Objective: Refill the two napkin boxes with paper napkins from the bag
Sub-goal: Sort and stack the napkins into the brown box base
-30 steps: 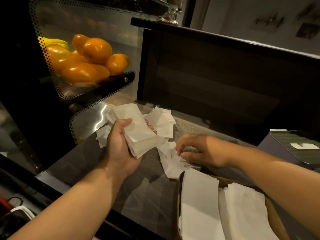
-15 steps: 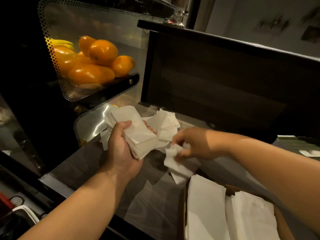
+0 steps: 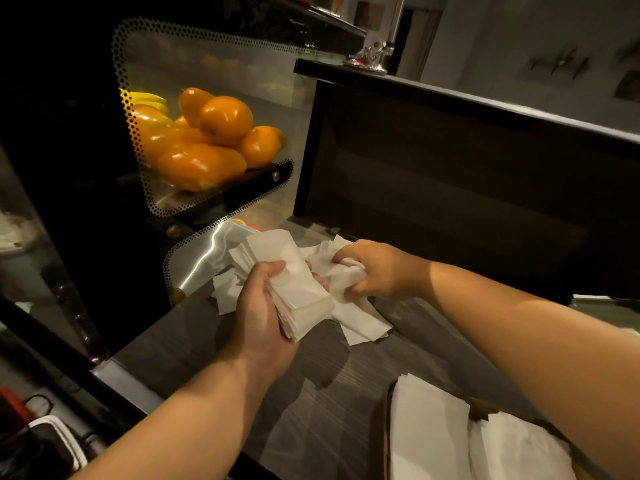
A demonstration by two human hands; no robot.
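Napkins in one thick stack [image 3: 300, 295], its long axis slanting from upper left to lower right above the counter [image 3: 322, 389], sit gripped in the left hand [image 3: 265, 317], while the right hand [image 3: 375, 271] pinches loose napkins [image 3: 360, 318] beside it.

The napkins [image 3: 298, 289] are thin white paper, soft and matt, and some look crumpled. The tabletop [image 3: 332, 386] looks like dark wood with fine lines in it, and it shines a little. Its near edge has a smooth, shiny metal strip [image 3: 128, 382]. The display case [image 3: 207, 133] has clear, glossy glass with a border of tiny dots. The oranges [image 3: 221, 123] inside have smooth, shiny skin. The box [image 3: 479, 405] at the bottom right looks like brown cardboard, and the sheets [image 3: 426, 434] in it are flat white paper.
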